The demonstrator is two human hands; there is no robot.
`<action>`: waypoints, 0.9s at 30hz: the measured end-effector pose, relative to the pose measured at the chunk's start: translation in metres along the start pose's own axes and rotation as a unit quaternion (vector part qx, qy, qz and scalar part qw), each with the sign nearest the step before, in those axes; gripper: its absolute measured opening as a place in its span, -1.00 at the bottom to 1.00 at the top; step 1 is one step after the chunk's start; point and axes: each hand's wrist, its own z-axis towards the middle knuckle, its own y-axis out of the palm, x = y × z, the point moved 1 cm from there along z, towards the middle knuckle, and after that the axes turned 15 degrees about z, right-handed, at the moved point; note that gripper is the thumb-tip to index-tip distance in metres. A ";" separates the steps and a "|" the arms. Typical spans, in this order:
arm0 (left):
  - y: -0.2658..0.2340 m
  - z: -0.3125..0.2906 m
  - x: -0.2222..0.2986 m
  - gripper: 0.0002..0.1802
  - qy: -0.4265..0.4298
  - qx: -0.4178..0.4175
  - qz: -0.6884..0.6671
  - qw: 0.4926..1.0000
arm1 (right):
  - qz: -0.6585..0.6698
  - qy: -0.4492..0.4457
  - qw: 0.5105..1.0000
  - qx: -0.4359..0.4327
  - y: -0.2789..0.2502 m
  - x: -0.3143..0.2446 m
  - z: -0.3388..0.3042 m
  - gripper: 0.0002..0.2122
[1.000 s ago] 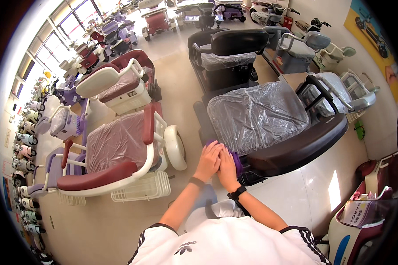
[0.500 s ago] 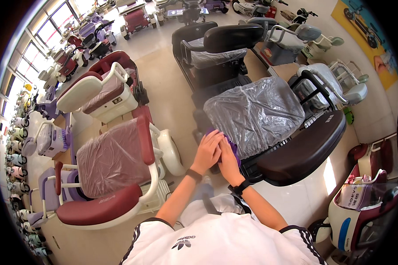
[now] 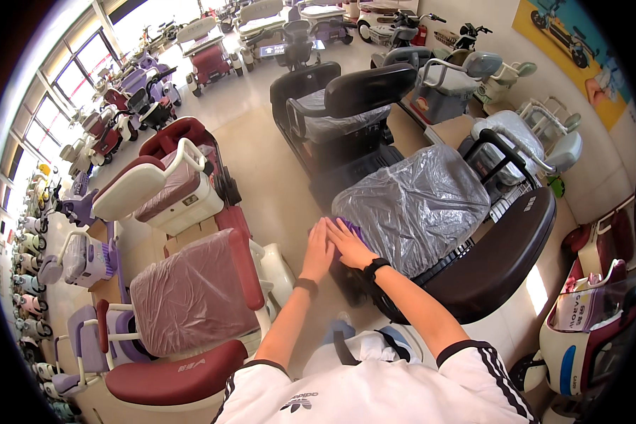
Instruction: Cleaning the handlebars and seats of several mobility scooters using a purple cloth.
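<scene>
A purple cloth [image 3: 355, 228] lies at the near left edge of a black vehicle seat [image 3: 413, 205] wrapped in clear plastic, mostly hidden under my hands. My right hand [image 3: 350, 245], with a black band on its wrist, rests over the cloth with its fingers stretched and spread. Close against it, my left hand [image 3: 317, 251] has its fingers straight and pointing away from me; a dark band circles that wrist. The left fingertips meet the right ones, and what lies beneath them cannot be made out. A dark padded backrest [image 3: 498, 261] stands right of my right forearm.
On the left is a maroon vehicle with a plastic-covered seat [image 3: 194, 293] and white armrests. Ahead stands the black vehicle's front seat [image 3: 336, 109]. More scooters line the window [image 3: 92, 60] side and the back. A maroon and white vehicle [image 3: 565, 353] is at the lower right.
Both hands have moved forward and slightly left along the seat's edge. My right fingers have spread over the cloth. The view has shifted, and the surroundings sit lower in it.
</scene>
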 end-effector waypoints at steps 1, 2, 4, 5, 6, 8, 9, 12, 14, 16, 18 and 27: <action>0.001 0.007 -0.005 -0.28 -0.017 -0.023 -0.004 1.000 | 0.007 -0.013 1.000 0.010 0.002 0.003 0.009 -0.12; 0.001 0.012 -0.010 -0.28 -0.007 -0.005 -0.004 1.000 | -0.004 -0.014 1.000 0.026 0.005 0.004 0.019 -0.12; 0.003 0.020 -0.019 -0.31 -0.067 -0.037 -0.056 0.996 | -0.016 -0.015 0.999 0.043 0.010 0.008 0.033 -0.11; 0.002 0.023 -0.020 -0.31 -0.045 -0.019 -0.052 0.997 | -0.011 -0.016 0.999 0.038 0.011 0.011 0.038 -0.11; 0.003 0.025 -0.021 -0.33 -0.058 -0.021 -0.055 0.997 | -0.021 0.007 1.000 0.009 0.010 0.013 0.041 -0.10; 0.004 0.023 -0.017 -0.34 -0.067 -0.025 -0.059 0.996 | 0.019 -0.041 0.999 0.029 0.006 0.015 0.043 -0.11; 0.004 0.019 -0.013 -0.35 -0.076 -0.009 -0.058 0.995 | 0.023 -0.035 0.999 0.001 0.003 0.016 0.039 -0.11; 0.003 0.002 0.008 -0.35 -0.086 0.011 -0.051 0.995 | 0.031 -0.038 0.999 0.009 -0.007 0.008 0.015 -0.12; 0.000 -0.020 0.026 -0.34 -0.095 0.011 -0.045 0.994 | 0.066 -0.049 0.996 0.024 -0.007 -0.004 -0.016 -0.13; -0.005 -0.044 0.047 -0.32 -0.086 -0.015 -0.066 0.994 | 0.081 -0.049 0.995 0.028 -0.012 -0.015 -0.057 -0.13; -0.010 -0.065 0.070 -0.32 -0.077 -0.029 -0.068 0.994 | 0.082 -0.031 0.995 0.038 -0.015 -0.027 -0.091 -0.13; -0.019 -0.089 0.104 -0.31 -0.042 -0.065 -0.104 0.991 | 0.084 0.050 0.990 0.097 -0.008 -0.054 -0.151 -0.27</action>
